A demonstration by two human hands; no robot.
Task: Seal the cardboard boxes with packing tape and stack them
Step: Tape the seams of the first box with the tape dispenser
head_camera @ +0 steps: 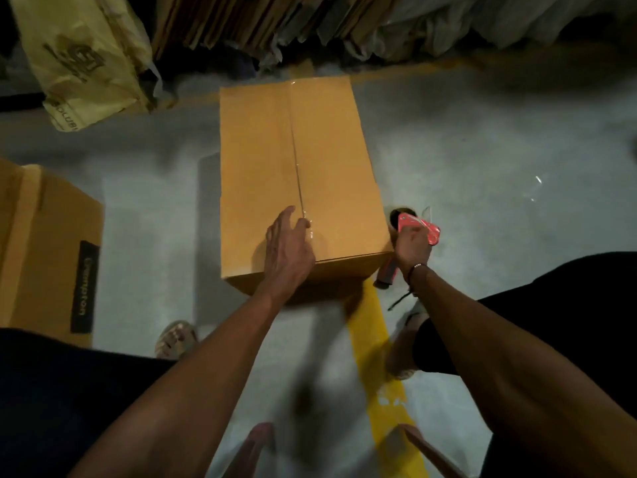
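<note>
A tall brown cardboard box point(262, 174) stands on the grey floor in front of me, its top flaps closed and a strip of clear tape running along the centre seam. My left hand point(287, 248) lies flat on the near end of the top, fingers straight, pressing on the tape. Beside the box's near right corner, my right hand point(412, 248) grips the handle of a red tape dispenser point(422, 229), held just off the box.
A second brown box point(44, 250) with a black label sits at the left. Flattened cartons point(241, 22) and plastic bags lean along the far wall, with a yellow bag point(82, 56) at far left. A yellow floor line point(382, 367) runs under the box toward me. My sandalled feet are near.
</note>
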